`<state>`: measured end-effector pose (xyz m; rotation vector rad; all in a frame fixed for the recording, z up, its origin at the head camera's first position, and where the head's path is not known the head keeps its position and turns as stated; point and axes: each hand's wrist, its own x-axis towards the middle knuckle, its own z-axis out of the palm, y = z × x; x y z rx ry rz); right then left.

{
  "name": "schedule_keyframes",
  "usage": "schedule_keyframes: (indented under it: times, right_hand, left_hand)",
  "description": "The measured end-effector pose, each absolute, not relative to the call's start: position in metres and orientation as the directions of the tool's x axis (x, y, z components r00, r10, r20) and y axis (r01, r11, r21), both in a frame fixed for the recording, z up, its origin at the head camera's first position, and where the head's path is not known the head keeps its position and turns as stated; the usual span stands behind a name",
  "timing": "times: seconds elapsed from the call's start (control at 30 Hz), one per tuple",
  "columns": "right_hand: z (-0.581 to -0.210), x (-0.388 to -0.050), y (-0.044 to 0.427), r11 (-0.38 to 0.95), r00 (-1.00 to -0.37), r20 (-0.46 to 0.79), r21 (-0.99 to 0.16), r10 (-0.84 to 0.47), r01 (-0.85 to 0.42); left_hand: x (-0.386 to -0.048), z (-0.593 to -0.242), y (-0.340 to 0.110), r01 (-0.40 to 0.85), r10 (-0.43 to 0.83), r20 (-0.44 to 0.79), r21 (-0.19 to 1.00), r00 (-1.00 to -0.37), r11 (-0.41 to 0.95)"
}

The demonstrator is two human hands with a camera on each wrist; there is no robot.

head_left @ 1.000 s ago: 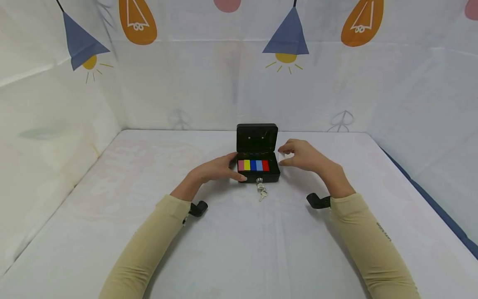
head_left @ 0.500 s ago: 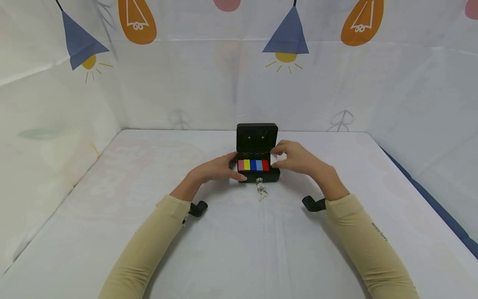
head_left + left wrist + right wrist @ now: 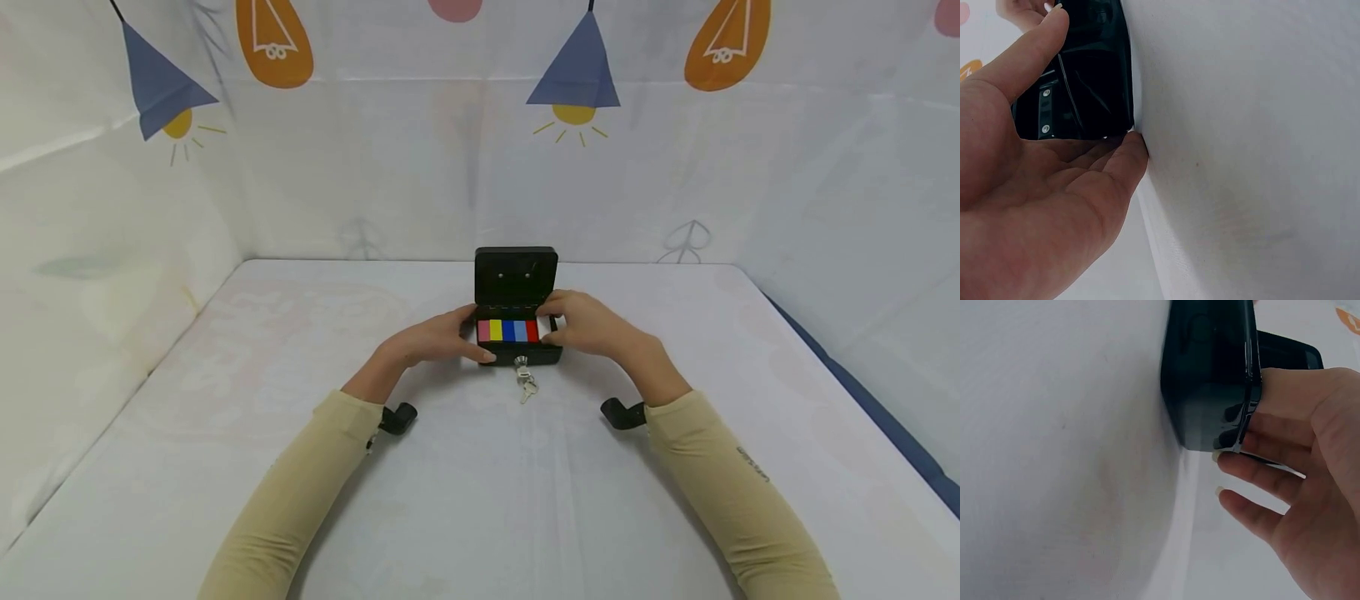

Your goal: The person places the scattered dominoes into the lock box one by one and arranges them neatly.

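Note:
A small black cash box (image 3: 517,356) stands on the table with its lid (image 3: 516,275) raised. Inside is a row of coloured blocks (image 3: 508,331): pink, yellow, blue, light blue and red. My left hand (image 3: 431,339) holds the box's left end, thumb at the front corner and fingers along the side. Over the box's right end, my right hand (image 3: 588,323) pinches a white block (image 3: 545,327) beside the red one, between thumb and fingers. The right wrist view shows the box's outer wall (image 3: 1210,381), with those fingertips hidden behind it.
Keys (image 3: 527,385) hang from the lock on the box's front. The box stands on a white-covered table (image 3: 480,483). A white cloth backdrop (image 3: 360,167) with printed lamps rises behind the table, and cloth also hangs at both sides.
My right hand has moved left from beside the box to over its right end, bringing the white block next to the red one. The left hand and box have stayed put.

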<state>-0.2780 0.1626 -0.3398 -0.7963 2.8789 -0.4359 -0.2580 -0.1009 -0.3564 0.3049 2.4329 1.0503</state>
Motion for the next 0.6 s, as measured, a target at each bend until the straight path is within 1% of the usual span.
schedule_keyframes:
  times: [0.6]
  right_hand:
    - [-0.3442, -0.2756, 0.1570, 0.855, -0.873, -0.068, -0.251, -0.483, -0.453]
  left_hand:
    - [-0.2573, -0.3561, -0.1005, 0.018, 0.375, -0.335, 0.725, -0.864, 0.689]
